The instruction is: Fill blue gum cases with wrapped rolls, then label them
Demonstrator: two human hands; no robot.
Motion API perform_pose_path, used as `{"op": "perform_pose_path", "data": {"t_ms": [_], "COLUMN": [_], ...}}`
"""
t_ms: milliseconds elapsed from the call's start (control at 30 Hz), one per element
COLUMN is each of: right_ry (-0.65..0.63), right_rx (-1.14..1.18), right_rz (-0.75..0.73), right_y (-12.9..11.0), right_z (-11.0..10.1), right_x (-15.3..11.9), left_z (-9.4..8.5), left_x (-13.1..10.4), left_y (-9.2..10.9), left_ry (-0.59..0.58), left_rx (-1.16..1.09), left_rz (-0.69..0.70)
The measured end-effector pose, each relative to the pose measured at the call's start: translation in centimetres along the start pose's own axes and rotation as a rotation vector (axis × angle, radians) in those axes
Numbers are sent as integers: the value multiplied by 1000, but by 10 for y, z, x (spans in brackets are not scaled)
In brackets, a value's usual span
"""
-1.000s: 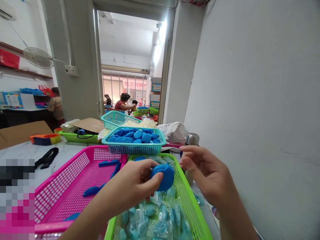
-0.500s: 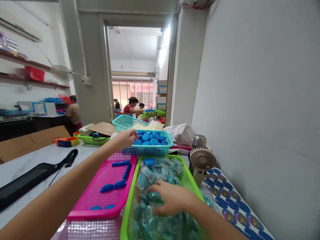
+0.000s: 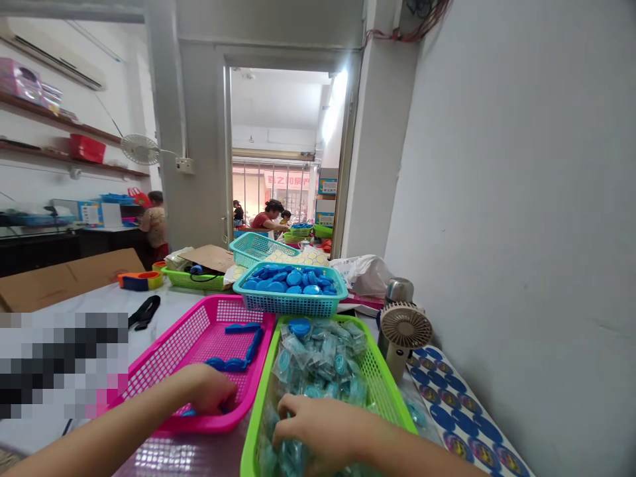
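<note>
While hands were kept apart, one per basket, left hand [image 3: 212, 389] was lowered at 5 o'clock inside pink basket [image 3: 199, 424]; fingertips were hidden, grip could not be told. Blue pieces [image 3: 234, 365] were spread from its 12 to 2 o'clock, nearest ones' long axis aligned 9 to 3; left hand was placed nearer. Right hand [image 3: 318, 424] was set at left's 3 to 4 o'clock, fingers bent among wrapped packets [image 3: 322, 351], green basket [image 3: 382, 374]; hold could not be told.
</note>
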State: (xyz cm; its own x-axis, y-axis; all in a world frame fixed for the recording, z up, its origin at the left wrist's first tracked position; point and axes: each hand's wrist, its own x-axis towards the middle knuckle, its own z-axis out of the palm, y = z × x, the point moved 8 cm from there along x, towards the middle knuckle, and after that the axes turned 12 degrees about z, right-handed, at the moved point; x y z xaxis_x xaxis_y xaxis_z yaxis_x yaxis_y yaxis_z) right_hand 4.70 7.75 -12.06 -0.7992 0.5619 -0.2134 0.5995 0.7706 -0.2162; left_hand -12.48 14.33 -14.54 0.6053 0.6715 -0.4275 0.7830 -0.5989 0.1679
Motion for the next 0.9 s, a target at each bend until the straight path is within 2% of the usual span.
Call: {"op": "perform_pose_path", "data": {"t_ms": [100,167,233,333,433,500,600,667,767,900], "right_ry": [63,111,181,292,408,510,686,782,888,999], "right_rx": [59,130,233,424,601,691,769,780,761,756], "right_rz": [-27,-13,25,103,107,73,22,-11,-47,-62], "right_y": [-3,0,7,25,38,41,43,41,39,43], "right_z": [-9,-17,-28,-48,-72,-92,-122,-137,-151,-154], "right_x": [-3,-5,-8,-17,-29,-39,-62,-78,-100,-124], "left_z": [4,-7,-28,-70,-102,-113,-122,-128,-141,-158], "left_x": [-10,-17,-23,-33,-41,-43,-39,-32,-21,-15], "left_y": [-2,-3,-2,11,42,74,122,143,158,161], "left_ry": [-38,34,175,470,760,872,925,928,979,1082], "left_rx": [-67,-131,-222,-395,-553,-642,-773,-1012,-1292,-1310], "left_rz": [-8,-10,4,52,124,192,274,346,438,486]}}
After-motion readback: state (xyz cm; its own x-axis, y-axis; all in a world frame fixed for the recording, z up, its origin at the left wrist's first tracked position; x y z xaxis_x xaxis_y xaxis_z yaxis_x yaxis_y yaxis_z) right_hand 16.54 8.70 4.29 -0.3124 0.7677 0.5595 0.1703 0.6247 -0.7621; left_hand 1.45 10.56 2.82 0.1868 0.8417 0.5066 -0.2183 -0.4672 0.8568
